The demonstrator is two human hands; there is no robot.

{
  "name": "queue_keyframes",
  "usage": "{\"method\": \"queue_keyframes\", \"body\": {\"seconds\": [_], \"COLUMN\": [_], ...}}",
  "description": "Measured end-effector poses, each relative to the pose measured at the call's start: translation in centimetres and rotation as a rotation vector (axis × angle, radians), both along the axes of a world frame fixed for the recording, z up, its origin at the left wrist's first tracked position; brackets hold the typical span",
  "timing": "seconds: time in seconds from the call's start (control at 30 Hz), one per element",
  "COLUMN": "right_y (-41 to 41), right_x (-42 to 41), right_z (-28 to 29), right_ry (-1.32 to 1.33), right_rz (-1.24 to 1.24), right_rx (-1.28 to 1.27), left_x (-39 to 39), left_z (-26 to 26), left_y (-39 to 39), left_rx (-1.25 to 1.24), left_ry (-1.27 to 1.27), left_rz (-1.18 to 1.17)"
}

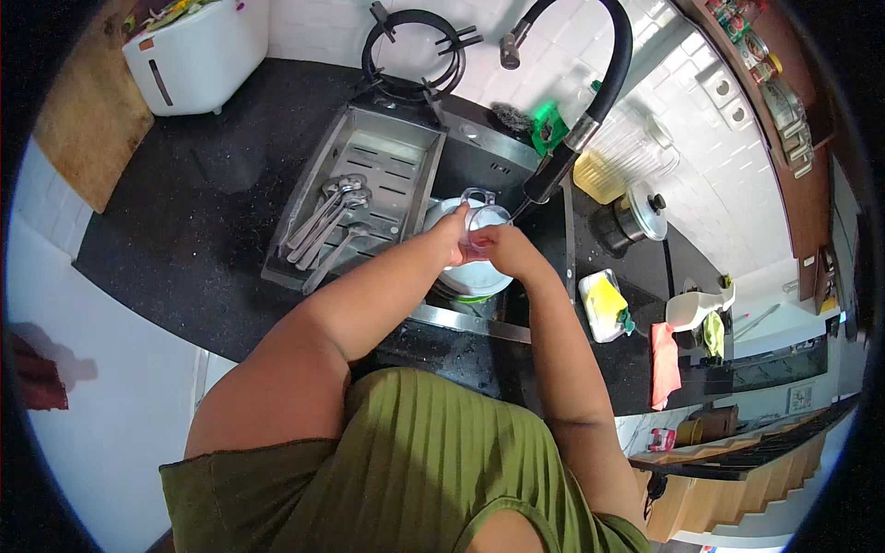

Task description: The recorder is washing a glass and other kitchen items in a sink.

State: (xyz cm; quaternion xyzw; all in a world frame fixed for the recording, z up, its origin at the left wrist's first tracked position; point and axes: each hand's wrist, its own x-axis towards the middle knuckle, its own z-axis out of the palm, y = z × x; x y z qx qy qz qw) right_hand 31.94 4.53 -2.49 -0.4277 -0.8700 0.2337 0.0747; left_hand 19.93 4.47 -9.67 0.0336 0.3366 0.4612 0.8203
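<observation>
Over the black sink basin [477, 162], both my hands are on a clear glass cup [486, 216] with a handle. My left hand [454, 238] grips it from the left side. The fingers of my right hand [508, 249] are bent in at its near right edge, and the fingertips are partly hidden. Below the hands, white dishes [477, 280] lie in the basin, with a green edge [476, 299] showing beneath them. To the left, a slotted metal drain tray [384, 162] holds several metal spoons [332, 225].
A black hose faucet [612, 62] arches over the basin's right side. Right of the sink are a lidded metal pot [630, 221], a ribbed jug [622, 162] and a yellow sponge [603, 301] in a dish. A stove grate [415, 52] leans on the wall; a white bin [197, 59] stands left.
</observation>
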Motion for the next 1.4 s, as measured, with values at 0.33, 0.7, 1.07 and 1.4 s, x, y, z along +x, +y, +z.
{"method": "queue_keyframes", "body": {"seconds": [0.33, 0.7, 1.07, 1.4], "right_y": [2.1, 2.5, 0.3, 1.3], "right_x": [-0.1, 0.5, 2.2, 4.8], "right_z": [-0.1, 0.2, -5.7, -6.0], "right_ry": [0.135, 0.004, 1.376, 1.474], "right_rz": [-0.023, -0.084, -0.760, -1.017], "right_rx": [0.270, 0.297, -0.919, -0.797], "left_x": [0.7, 1.4, 1.0, 0.5], "left_z": [1.1, 1.5, -1.5, 1.1], "left_y": [0.1, 0.2, 1.1, 0.3], "left_rx": [-0.049, 0.052, 0.174, 0.192], "left_ry": [-0.066, 0.005, 0.404, 0.035], "left_rz": [0.034, -0.014, -0.009, 0.048]}}
